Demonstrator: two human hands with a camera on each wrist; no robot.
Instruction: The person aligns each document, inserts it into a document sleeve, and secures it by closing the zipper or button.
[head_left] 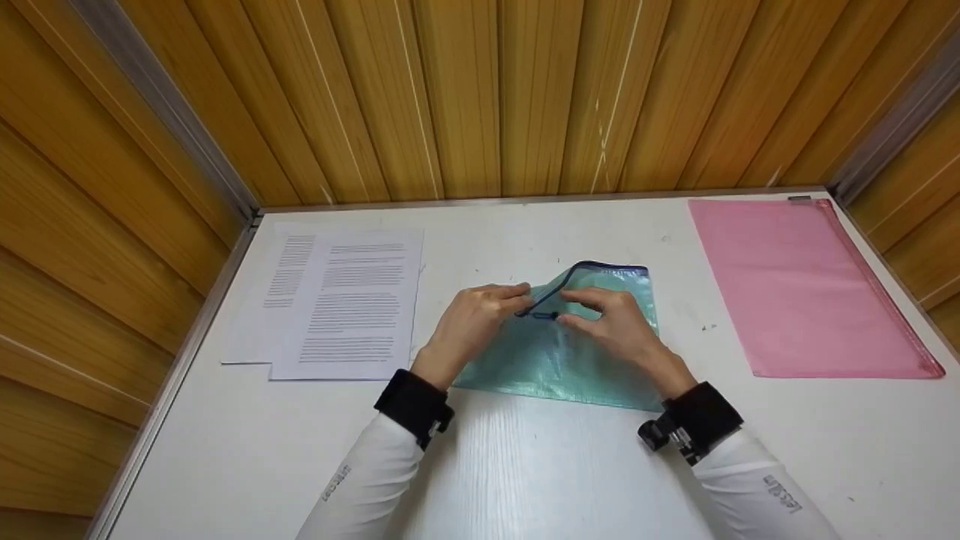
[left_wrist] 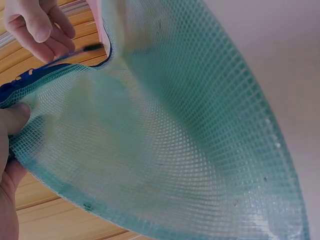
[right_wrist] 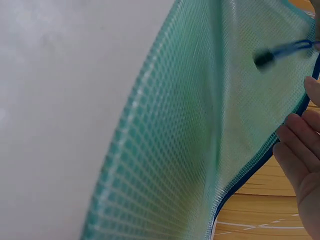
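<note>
The green bag (head_left: pixel 559 352) lies flat on the white table (head_left: pixel 525 465) so both hands can work its blue top edge; the left hand (head_left: pixel 472 322) pinches that edge, likely to keep it from sliding; the right hand (head_left: pixel 611 322) pinches the little black zip tab (head_left: pixel 541 316); the bag sits right under both hands, between the papers (head_left: pixel 337 304) and the pink bag (head_left: pixel 802 289).

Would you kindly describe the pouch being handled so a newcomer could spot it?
On the white table, between the printed paper sheets and the flat pink zip pouch, lies a green mesh zip pouch. Unlike the pink one, it has a dark blue zip edge, and both hands hold it.
</note>
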